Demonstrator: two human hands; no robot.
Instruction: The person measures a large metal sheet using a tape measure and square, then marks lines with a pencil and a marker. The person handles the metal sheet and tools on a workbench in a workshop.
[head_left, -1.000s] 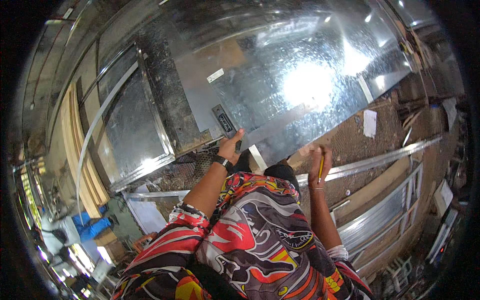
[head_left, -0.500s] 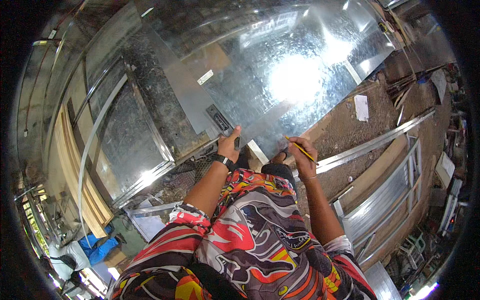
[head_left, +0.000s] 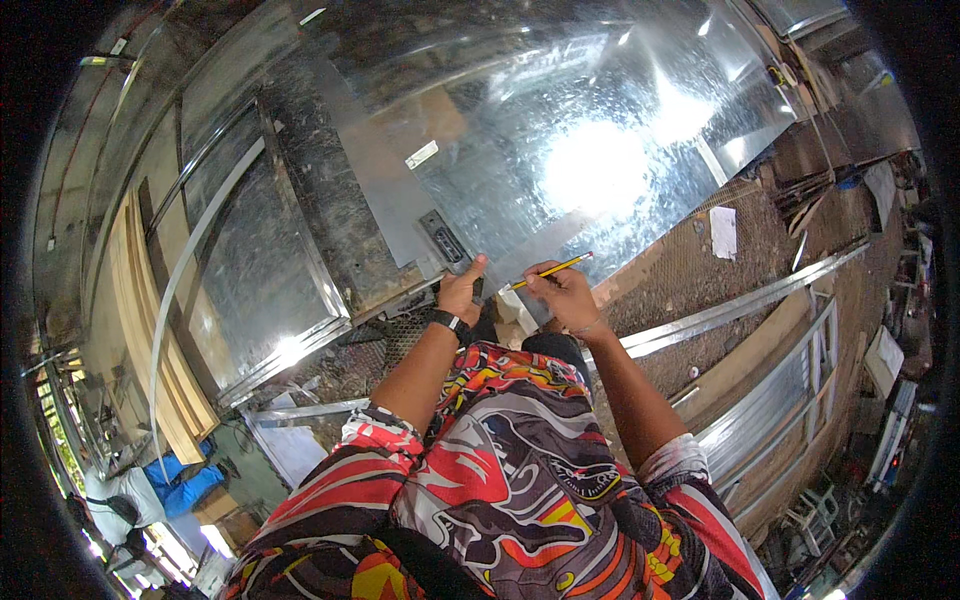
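- At the far left, a framed metal panel (head_left: 255, 290) and pale wooden boards (head_left: 150, 330) lie beside the work, untouched by either hand.
- The left hand (head_left: 462, 290), with a black wristband (head_left: 447, 321) on it, rests on the near edge of the large galvanised sheet (head_left: 560, 130). Its thumb points up next to a dark ruler-like tool (head_left: 445, 238) that lies flat on the sheet. The fingers are curled down, but whether the left grip is pressing the tool or only the sheet edge I cannot tell.
- The sheet itself lies flat on the worktop (head_left: 330, 220), reaching away from the person towards the upper right, with strong glare in its middle.
- The right hand (head_left: 565, 295) has its grip closed on a yellow pencil (head_left: 548, 270). The tip points left, down at the sheet's near edge just beside the left hand, and the other end angles up to the right.
- Judging progress: the measuring tool is laid out and the pencil is at the edge, so this looks like the marking stage. No drawn line shows on the metal; the glare and the small scale may hide one. Nothing shows any cutting or bending of this sheet, so I judge that still to come.
- To the right, a small white paper scrap (head_left: 723, 232) lies on the brown mesh surface (head_left: 690, 290), and long metal channels (head_left: 760, 300) run towards the right, apart from both hands.
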